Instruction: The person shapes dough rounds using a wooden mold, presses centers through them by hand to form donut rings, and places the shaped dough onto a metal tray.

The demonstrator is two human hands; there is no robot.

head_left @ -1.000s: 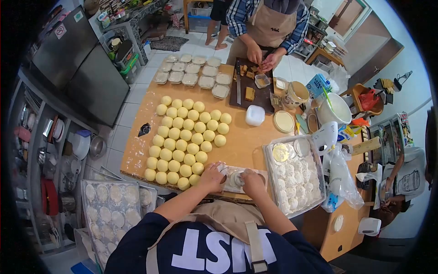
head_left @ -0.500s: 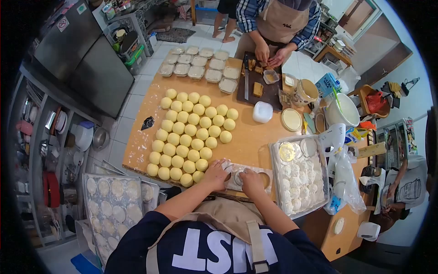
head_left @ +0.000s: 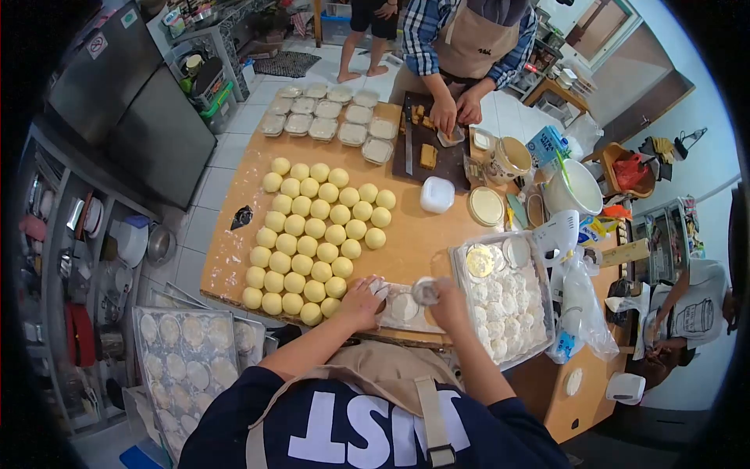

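A flour-dusted wooden board with round holes (head_left: 400,291) lies at the table's near edge. My left hand (head_left: 358,306) grips its left end, thumb and fingers around one hole. In the middle hole lies a floury white disc (head_left: 405,307). My right hand (head_left: 449,307) is closed on a small round greyish cup-shaped press (head_left: 425,291), which is tilted and blurred above the board's right part. Several rows of pale yellow dough balls (head_left: 315,227) sit to the left of the board. On the right, a plastic tray (head_left: 547,293) holds floury white rounds (head_left: 504,297).
Across the table, another person's hands (head_left: 457,113) work over a dark cutting board (head_left: 408,148) with a knife. Lidded containers (head_left: 328,129) stand beside it. A white tub (head_left: 437,194), a mixer (head_left: 556,237) and a plastic bag (head_left: 582,297) are on the right; floury trays (head_left: 187,359) stand lower left.
My right hand has lifted the round press off the middle of the board and moved right with it, uncovering the white disc. My left hand remains on the board's left end.
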